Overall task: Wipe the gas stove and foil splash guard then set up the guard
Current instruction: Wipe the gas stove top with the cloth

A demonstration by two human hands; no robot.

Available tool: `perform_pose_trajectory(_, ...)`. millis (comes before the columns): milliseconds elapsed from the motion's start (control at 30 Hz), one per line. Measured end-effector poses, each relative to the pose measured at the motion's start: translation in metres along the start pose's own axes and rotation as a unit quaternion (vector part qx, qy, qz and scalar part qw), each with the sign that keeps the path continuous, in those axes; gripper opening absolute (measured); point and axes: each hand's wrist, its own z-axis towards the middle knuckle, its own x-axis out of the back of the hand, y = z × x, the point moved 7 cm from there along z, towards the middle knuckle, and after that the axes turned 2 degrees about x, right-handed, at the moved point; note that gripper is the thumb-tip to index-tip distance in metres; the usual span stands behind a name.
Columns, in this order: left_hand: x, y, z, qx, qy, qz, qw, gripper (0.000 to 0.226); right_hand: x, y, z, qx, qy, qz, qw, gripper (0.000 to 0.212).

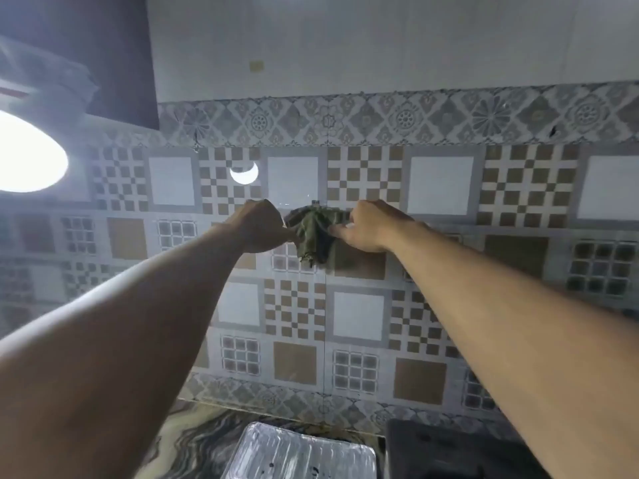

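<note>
A greenish-grey cloth (313,233) hangs against the patterned tile wall (442,188) at arm's reach, seemingly from a small hook at its top. My left hand (261,224) pinches the cloth's left edge. My right hand (368,224) holds its right side, fingers curled on the fabric. A foil splash guard (294,454) lies flat on the marbled counter (183,444) at the bottom of the view. The dark gas stove (449,451) shows at the bottom right, partly hidden by my right forearm.
A bright lamp (27,157) glares at the left, with its reflection on the tiles. A dark cabinet (79,46) hangs at the upper left. Plain white wall runs above the tile border.
</note>
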Motion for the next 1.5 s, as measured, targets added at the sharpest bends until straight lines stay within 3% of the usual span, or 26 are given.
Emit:
perform_pose_trajectory(67, -0.001, -0.011, 0.008, 0.003, 0.002, 0.023, 1.0, 0.069, -0.007, -0.007, 0.013, -0.001, 0.007, -0.011, 1.0, 0.053)
perform_pose_trajectory(167, -0.007, -0.026, 0.023, 0.002, 0.004, 0.036, 0.999, 0.059, -0.02, -0.012, 0.039, 0.002, 0.033, -0.017, 0.999, 0.045)
perform_pose_trajectory(367, -0.018, -0.033, 0.041, -0.018, 0.041, -0.021, 0.999, 0.057, -0.031, -0.012, 0.075, 0.037, 0.102, -0.064, 0.992, 0.03)
perform_pose_trajectory(567, -0.037, -0.029, 0.058, -0.03, 0.068, -0.04, 0.996, 0.034, -0.047, -0.012, 0.097, 0.037, 0.132, -0.074, 0.988, 0.012)
perform_pose_trajectory(667, -0.039, -0.022, 0.063, -0.031, 0.092, -0.038, 0.995, 0.02, -0.05, -0.013, 0.1, 0.045, 0.143, -0.086, 0.985, 0.017)
perform_pose_trajectory(833, -0.031, -0.024, 0.066, -0.014, 0.109, -0.075, 0.991, 0.019, -0.038, -0.013, 0.094, 0.052, 0.158, -0.082, 0.983, 0.014)
perform_pose_trajectory(1100, -0.003, -0.009, 0.05, -0.012, 0.085, -0.121, 0.989, 0.022, -0.011, -0.004, 0.058, 0.038, 0.102, 0.023, 0.994, 0.017)
perform_pose_trajectory(1333, 0.007, 0.037, 0.007, -0.021, 0.049, -0.081, 0.995, 0.015, -0.006, 0.015, -0.013, 0.027, 0.029, 0.166, 0.985, 0.021)
perform_pose_trajectory(1500, 0.003, 0.083, -0.032, -0.01, -0.006, -0.17, 0.985, 0.016, 0.016, 0.02, -0.064, 0.042, 0.03, 0.201, 0.978, 0.019)
